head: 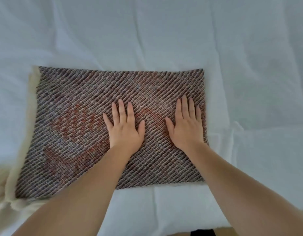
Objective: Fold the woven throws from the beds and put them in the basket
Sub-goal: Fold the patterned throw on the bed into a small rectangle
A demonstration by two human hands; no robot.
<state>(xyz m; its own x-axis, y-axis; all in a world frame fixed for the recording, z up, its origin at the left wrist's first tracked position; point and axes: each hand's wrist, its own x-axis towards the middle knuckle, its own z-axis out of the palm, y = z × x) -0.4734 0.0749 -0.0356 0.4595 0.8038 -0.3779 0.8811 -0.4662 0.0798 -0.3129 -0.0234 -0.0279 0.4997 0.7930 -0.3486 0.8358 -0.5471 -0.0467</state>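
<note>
A woven throw (76,116) lies folded into a flat rectangle on the white bed. It is grey-brown with diagonal ribs and reddish patches, and a cream fringe (30,106) shows along its left edge. My left hand (124,128) presses flat on the middle of the throw, fingers spread. Near the throw's right edge, my right hand (186,125) lies flat in the same way. Neither hand grips the fabric. No basket is in view.
The white bed sheet (147,40) with soft creases surrounds the throw on all sides. The bed's near edge (164,223) runs along the bottom, with a dark strip of floor (201,233) below it.
</note>
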